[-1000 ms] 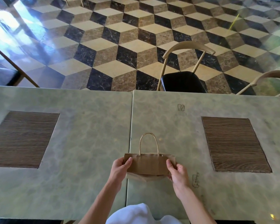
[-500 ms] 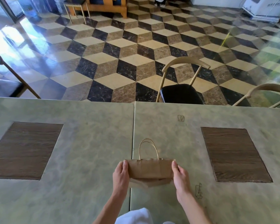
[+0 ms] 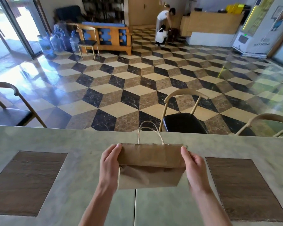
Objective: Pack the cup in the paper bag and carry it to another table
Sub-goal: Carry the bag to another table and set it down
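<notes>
The small brown paper bag [image 3: 151,165] with twisted paper-cord handles [image 3: 149,132] is held up between both hands, above the pale green marbled tabletop [image 3: 88,144], over the seam where two slabs meet. The left hand [image 3: 109,162] grips the bag's left edge, fingers curled round behind and thumb [image 3: 118,146] laid on the front near the top corner. The right hand [image 3: 194,165] mirrors it on the right edge, thumb [image 3: 185,152] pressed on the front face, the rest of the fingers hidden behind the paper. The bag's top is folded over toward the person (a flat band across the front), and the lower part hangs slack beneath the fold. The handles stick up past the far table edge. I cannot see the cup; whether it is inside the bag I cannot tell. Two dark wood-grain rectangular insets [image 3: 26,181] [image 3: 242,186] sit in the tabletop either side of the arms. Beyond the table stands a curved-back wooden chair with a black seat [image 3: 183,121], on a cube-patterned marble floor [image 3: 121,82].
</notes>
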`<move>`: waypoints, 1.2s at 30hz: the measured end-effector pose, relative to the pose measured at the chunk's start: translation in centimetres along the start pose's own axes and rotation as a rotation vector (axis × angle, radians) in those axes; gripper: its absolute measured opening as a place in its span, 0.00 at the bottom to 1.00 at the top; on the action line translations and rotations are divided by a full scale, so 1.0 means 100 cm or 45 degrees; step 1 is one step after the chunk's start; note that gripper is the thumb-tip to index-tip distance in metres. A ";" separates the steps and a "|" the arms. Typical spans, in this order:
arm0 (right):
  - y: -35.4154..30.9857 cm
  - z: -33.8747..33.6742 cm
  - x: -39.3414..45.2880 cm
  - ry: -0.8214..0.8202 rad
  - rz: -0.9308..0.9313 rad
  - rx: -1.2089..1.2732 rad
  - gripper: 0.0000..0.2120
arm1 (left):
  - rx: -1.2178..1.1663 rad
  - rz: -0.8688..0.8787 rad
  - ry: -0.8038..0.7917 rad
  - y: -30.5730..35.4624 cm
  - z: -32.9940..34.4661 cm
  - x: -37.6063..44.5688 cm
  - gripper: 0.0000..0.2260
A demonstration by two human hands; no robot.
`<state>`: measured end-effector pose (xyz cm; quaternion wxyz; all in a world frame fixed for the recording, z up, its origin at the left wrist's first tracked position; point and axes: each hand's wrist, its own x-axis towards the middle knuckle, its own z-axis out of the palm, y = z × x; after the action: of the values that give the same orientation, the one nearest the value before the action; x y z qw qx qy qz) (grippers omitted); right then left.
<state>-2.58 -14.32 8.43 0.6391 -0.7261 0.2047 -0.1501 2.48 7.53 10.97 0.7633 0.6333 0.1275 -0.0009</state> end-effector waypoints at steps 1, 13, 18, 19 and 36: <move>-0.012 0.000 0.001 0.006 -0.020 -0.001 0.36 | -0.018 0.020 0.019 0.016 0.002 -0.002 0.12; -0.131 0.025 -0.014 0.047 -0.150 0.064 0.37 | -0.182 0.247 0.039 0.117 -0.023 -0.015 0.15; -0.135 0.047 -0.035 -0.011 -0.145 0.102 0.42 | -0.191 0.252 0.078 0.117 -0.054 -0.023 0.13; -0.134 0.051 -0.038 -0.039 -0.148 0.116 0.46 | -0.181 0.250 0.089 0.116 -0.060 -0.025 0.12; -0.121 0.072 -0.055 -0.607 -0.116 0.291 0.50 | -0.157 0.341 0.516 0.105 -0.103 -0.125 0.13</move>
<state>-2.61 -4.23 19.66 0.7396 -0.6725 -0.0029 -0.0256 -9.90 17.52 21.84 0.7527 0.5839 0.1928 0.2351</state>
